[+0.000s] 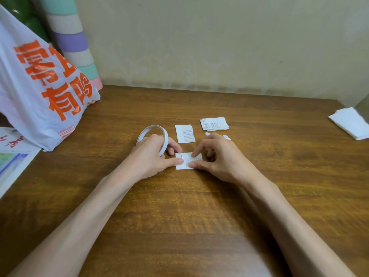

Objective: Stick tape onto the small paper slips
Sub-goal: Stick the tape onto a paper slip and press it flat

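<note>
Head view, over a wooden table (179, 212). Left hand (150, 158) curled round a white tape roll (152, 129), thumb pressed on the left edge of a paper slip (185, 157) lying flat on the wood. Right hand (218, 156) bent over the same slip, forefinger and thumb tips pinching down on its right side. Just beyond, a second printed slip (185, 133) and a stack of slips (214, 123); at far left, an orange-lettered plastic bag (40, 86).
</note>
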Motion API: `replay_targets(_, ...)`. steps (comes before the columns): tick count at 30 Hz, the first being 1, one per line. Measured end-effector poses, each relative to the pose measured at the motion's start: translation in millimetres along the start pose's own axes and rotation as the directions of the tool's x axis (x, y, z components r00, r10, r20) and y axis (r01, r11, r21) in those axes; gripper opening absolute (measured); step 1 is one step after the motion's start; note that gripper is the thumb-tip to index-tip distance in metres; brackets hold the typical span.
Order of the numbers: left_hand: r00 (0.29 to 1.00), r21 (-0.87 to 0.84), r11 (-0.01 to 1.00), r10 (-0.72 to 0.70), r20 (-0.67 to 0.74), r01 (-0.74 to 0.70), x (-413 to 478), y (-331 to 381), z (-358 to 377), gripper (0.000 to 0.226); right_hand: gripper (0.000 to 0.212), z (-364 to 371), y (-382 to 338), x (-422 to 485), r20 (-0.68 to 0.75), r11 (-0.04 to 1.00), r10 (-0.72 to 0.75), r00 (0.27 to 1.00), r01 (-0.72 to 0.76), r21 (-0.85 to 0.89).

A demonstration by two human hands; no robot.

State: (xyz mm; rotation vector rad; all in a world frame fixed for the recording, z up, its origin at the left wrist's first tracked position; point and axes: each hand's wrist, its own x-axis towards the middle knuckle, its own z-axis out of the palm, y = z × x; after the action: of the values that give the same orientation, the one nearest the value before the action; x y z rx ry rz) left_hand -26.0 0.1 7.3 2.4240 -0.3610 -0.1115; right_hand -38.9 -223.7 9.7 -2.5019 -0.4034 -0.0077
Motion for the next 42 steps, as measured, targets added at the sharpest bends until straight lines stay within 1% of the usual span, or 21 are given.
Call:
replay_targets(3,1.000,0.006,1.000,-0.005,0.004,0.005,0.3,0.3,0.1,0.025,0.052,-0.2,3.1,0.8,0.014,0.999,0.003,1.000,-0.002,-0.043)
replay_targets(4,1.000,0.007,1.000,-0.008,0.005,0.008,0.3,0.1,0.0,0.026,0.053,-0.5,3.2,0.9,0.025,0.998,0.009,1.000,-0.007,-0.064)
replay_targets(6,1.000,0.014,1.000,-0.012,0.004,0.012,-0.4,-0.1,0.2,0.027,0.046,0.8,2.6,0.8,0.029,0.996,0.017,0.999,-0.015,-0.083)
replay_targets(9,1.000,0.029,1.000,-0.009,-0.003,0.009,-2.2,1.9,-0.2,0.030,0.039,4.3,1.4,0.4,-0.009,0.997,0.011,1.000,-0.012,-0.073)
replay_targets(12,1.000,0.048,0.999,-0.005,-0.004,0.005,-3.2,4.9,-1.9,0.036,0.034,7.1,1.5,-1.3,-0.048,0.999,0.036,0.998,-0.036,0.005)
replay_targets(15,1.000,0.067,0.998,-0.005,-0.023,0.006,-4.1,6.5,-1.7,0.034,0.018,10.4,2.7,-0.8,-0.097,0.995,0.053,0.994,-0.044,0.086)
replay_targets(18,0.997,-0.013,1.000,-0.025,-0.071,0.024,-4.0,6.6,-2.1,0.020,0.013,9.8,1.3,0.8,-0.149,0.963,0.055,0.987,-0.013,0.268)
replay_targets(19,0.995,-0.084,0.996,-0.032,-0.098,0.024,-3.5,6.1,-2.5,0.014,0.011,9.0,-1.0,1.3,-0.177,0.937,0.053,0.983,0.013,0.350)
replay_targets(20,0.992,-0.194,0.981,-0.045,-0.118,0.022,-3.4,5.9,-2.7,0.011,0.010,8.4,-3.4,1.1,-0.205,0.896,0.058,0.977,0.040,0.441)
replay_targets(22,0.989,-0.425,0.905,-0.069,-0.129,0.007,-5.5,6.7,-4.0,0.011,0.016,7.2,-9.0,-0.2,-0.224,0.803,0.096,0.970,0.058,0.593)
replay_targets(23,0.989,-0.487,0.873,-0.066,-0.129,-0.005,-6.7,7.9,-4.7,0.010,0.016,7.6,-10.8,-0.6,-0.208,0.771,0.105,0.973,0.052,0.635)
replay_targets(24,0.990,-0.517,0.856,-0.056,-0.131,-0.020,-8.0,8.6,-4.7,0.010,0.010,8.4,-11.8,-0.9,-0.188,0.756,0.107,0.976,0.043,0.653)
replay_targets(25,0.990,-0.530,0.847,-0.047,-0.132,-0.031,-8.8,10.0,-4.0,0.011,0.009,9.5,-12.8,-1.4,-0.174,0.747,0.110,0.979,0.035,0.664)
replay_targets(27,0.991,-0.541,0.839,-0.027,-0.128,-0.047,-10.7,13.4,-2.6,0.015,0.016,12.0,-13.4,-1.5,-0.176,0.733,0.120,0.977,0.033,0.679)
replay_targets(30,0.988,-0.557,0.827,-0.017,-0.155,-0.073,-11.0,13.3,0.7,0.022,0.009,16.0,-16.5,-2.0,-0.195,0.704,0.134,0.972,0.045,0.709)
replay_targets(32,0.981,-0.541,0.836,-0.017,-0.191,-0.091,-10.8,12.2,1.4,0.021,0.012,17.7,-17.8,-2.5,-0.198,0.682,0.157,0.967,0.039,0.730)
replay_targets(35,0.973,-0.504,0.857,-0.012,-0.230,-0.109,-11.2,13.0,2.8,0.019,0.017,18.1,-17.5,-0.3,-0.224,0.700,0.185,0.957,0.032,0.714)
replay_targets(38,0.973,-0.542,0.833,-0.020,-0.228,-0.110,-12.3,15.4,2.9,0.024,0.018,17.9,-18.0,0.3,-0.247,0.704,0.192,0.950,0.042,0.709)
replay_targets(40,0.975,-0.532,0.839,-0.007,-0.223,-0.115,-12.2,15.4,1.9,0.027,0.015,18.6,-19.2,-0.8,-0.223,0.668,0.190,0.956,0.041,0.743)
replay_targets(42,0.974,-0.522,0.844,-0.001,-0.228,-0.121,-12.1,15.1,1.2,0.024,0.016,18.1,-20.1,-1.3,-0.182,0.639,0.193,0.964,0.017,0.769)
